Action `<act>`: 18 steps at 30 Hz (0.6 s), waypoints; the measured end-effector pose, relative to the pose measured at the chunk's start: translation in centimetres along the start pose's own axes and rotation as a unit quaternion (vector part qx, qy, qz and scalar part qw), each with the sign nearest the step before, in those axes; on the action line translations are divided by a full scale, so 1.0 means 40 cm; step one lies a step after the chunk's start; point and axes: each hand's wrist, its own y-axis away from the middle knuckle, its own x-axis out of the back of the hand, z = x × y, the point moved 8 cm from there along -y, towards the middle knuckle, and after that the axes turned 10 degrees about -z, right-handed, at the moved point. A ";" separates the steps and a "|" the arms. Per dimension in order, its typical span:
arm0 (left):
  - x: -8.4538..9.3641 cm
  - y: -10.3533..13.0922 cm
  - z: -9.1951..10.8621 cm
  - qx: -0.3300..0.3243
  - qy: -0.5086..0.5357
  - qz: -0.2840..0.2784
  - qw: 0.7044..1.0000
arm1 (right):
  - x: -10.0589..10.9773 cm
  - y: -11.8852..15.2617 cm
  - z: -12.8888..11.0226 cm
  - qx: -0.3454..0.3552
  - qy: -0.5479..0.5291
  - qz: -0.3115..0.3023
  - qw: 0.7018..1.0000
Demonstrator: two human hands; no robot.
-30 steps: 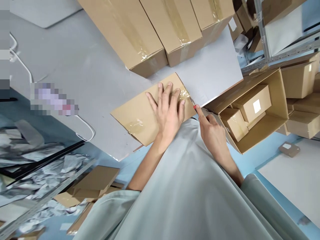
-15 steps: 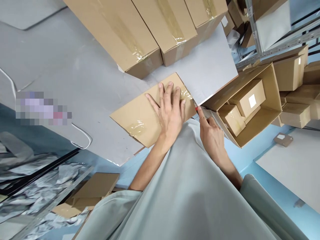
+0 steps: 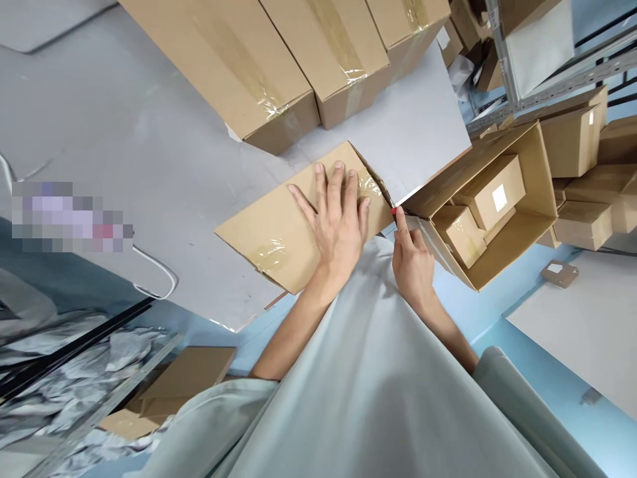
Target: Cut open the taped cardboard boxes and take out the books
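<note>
A brown cardboard box (image 3: pixel 303 199) with clear tape at two of its edges lies on the grey table in front of me. My left hand (image 3: pixel 341 222) rests flat on its top, fingers spread. At the box's right corner, my right hand (image 3: pixel 412 255) is closed around a small red-and-black box cutter (image 3: pixel 395 212), index finger stretched along it. Most of the cutter is hidden by the fingers, and its blade cannot be made out. Along the box's right edge, a dark gap shows beside the tape.
Several taped cartons (image 3: pixel 293 123) stand at the far side of the grey table (image 3: pixel 164 153). To the right, an open carton (image 3: pixel 540 219) holds smaller boxes. More boxes (image 3: pixel 582 206) are stacked beyond it. At lower left, a rack (image 3: pixel 119 392) bears grey plastic bags.
The dark gap along the box's right edge looks wider. My right hand has turned more upright at the corner, with the cutter in it. My left hand stays flat on the box.
</note>
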 end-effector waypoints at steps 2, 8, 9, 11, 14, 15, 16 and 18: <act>-0.001 0.000 -0.004 -0.004 0.008 0.005 1.000 | -0.005 0.013 -0.010 -0.021 -0.011 0.002 1.000; 0.012 0.001 0.007 -0.024 0.017 0.038 0.999 | 0.134 0.090 0.011 0.100 -0.048 0.066 0.992; 0.021 0.005 0.010 -0.030 0.018 0.042 0.999 | 0.159 0.086 0.032 0.109 -0.073 0.095 0.987; 0.048 0.022 0.006 -0.033 0.019 0.052 0.998 | 0.178 0.034 0.084 0.102 -0.138 0.141 0.975; 0.115 0.082 -0.048 0.022 -0.004 0.099 0.995 | 0.106 -0.151 0.143 0.068 -0.265 0.127 0.954; 0.140 0.110 -0.077 0.052 -0.019 0.122 0.991 | 0.060 -0.229 0.147 0.064 -0.317 0.093 0.942; 0.164 0.141 -0.110 0.082 -0.034 0.144 0.986 | 0.014 -0.304 0.147 0.064 -0.370 0.065 0.925; 0.203 0.199 -0.179 0.125 -0.052 0.178 0.975 | -0.065 -0.435 0.133 0.071 -0.444 0.022 0.893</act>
